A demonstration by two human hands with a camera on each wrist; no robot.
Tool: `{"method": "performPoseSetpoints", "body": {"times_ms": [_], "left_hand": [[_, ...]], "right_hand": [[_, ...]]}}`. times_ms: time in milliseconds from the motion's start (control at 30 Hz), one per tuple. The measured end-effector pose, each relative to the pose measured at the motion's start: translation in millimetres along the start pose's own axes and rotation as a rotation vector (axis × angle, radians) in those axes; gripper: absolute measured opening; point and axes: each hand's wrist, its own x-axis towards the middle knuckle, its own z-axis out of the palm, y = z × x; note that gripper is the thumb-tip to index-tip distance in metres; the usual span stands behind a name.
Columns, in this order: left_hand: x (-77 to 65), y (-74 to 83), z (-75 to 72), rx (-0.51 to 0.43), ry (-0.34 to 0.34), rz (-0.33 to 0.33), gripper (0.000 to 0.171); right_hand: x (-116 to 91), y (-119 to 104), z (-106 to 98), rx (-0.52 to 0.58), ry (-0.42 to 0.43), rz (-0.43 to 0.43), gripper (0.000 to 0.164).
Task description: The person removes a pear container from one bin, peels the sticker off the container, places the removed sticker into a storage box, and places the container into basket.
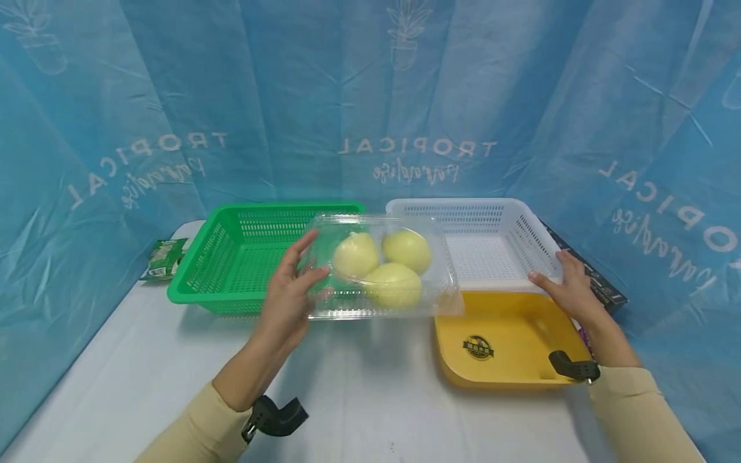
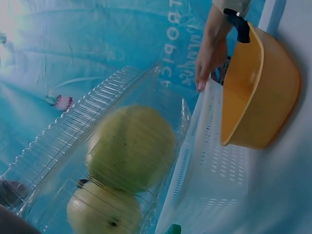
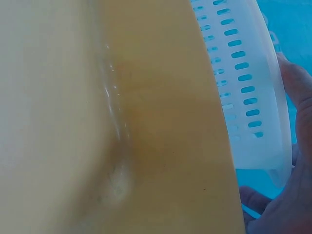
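Observation:
In the head view my left hand (image 1: 287, 289) grips the left end of a clear plastic box (image 1: 324, 302), its thumb over the near side. Three round, pale yellow-green fruits (image 1: 407, 251) lie inside the box. It is held up in front of a green basket (image 1: 191, 292) and a white basket (image 1: 486, 283). A dark stem end shows on one fruit (image 2: 105, 209) in the left wrist view. My right hand (image 1: 576, 289) holds the white basket's near right corner, thumb and fingers on either side of it. Below that corner stands a yellow basin (image 1: 515, 347) with a round dark label.
A green packet (image 1: 164, 259) lies left of the green basket. Behind the right hand, a dark flat box (image 1: 602, 286) leans by the white basket. Blue curtains (image 1: 370, 96) with printed lettering close in the white table (image 1: 359, 411) at the back and sides.

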Motion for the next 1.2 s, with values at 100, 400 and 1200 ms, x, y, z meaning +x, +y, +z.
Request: {"method": "performPoseSetpoints", "body": {"times_ms": [100,400,1200], "left_hand": [[11.2,-4.0,6.5,-0.021,0.015,0.013,0.060],[38.2,-12.3,21.9,-0.018,0.069,0.017,0.058],[109.6,-41.7,87.8,-0.011,0.098,0.031,0.057]], "right_hand": [[1,0,0,0.008,-0.002,-0.007,0.101],[0,-3,3,0.019,-0.006,-0.015,0.101],[-2,-3,0,0.029,0.018,-0.053,0.098]]}}
